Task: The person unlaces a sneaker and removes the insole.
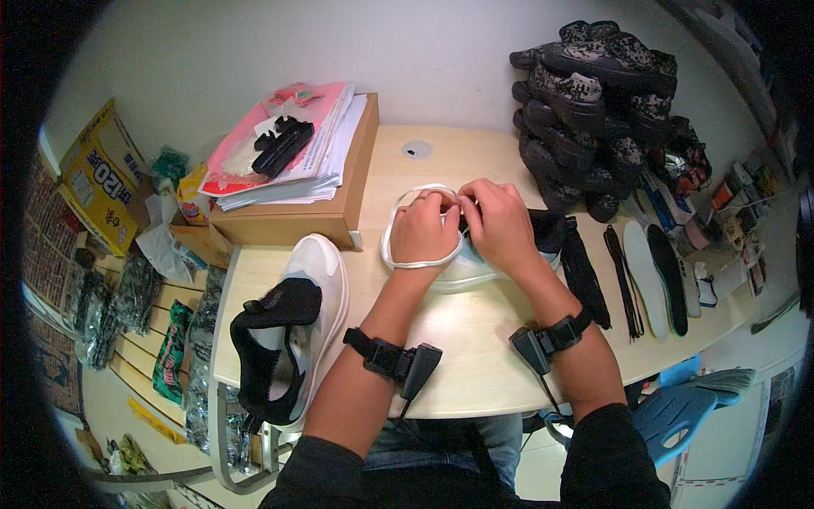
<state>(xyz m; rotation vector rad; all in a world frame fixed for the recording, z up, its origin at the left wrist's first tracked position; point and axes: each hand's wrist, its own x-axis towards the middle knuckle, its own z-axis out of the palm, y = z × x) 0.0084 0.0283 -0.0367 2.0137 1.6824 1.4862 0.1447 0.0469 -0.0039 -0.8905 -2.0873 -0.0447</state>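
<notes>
A white sneaker [467, 270] with a pale blue side and a black collar lies across the table in front of me, its toe to the left. Over its front part, my left hand [423, 230] has its fingers curled in, and a white shoelace [385, 237] loops around the hand and across the wrist. My right hand [499, 223] pinches at the lace, its fingertips meeting those of the left above the eyelets. Both hands cover most of the lacing. Left of them rests a second white sneaker [331, 273] with a black collar and no lace visible.
A cardboard box [286, 226] bears papers and a black plastic object [284, 147]. Dark patterned shoes [591, 114] are piled at the back right. Black laces [585, 273], a white insole [643, 277] and a black insole [668, 280] lie right. Black trackers [421, 369] are strapped to both forearms.
</notes>
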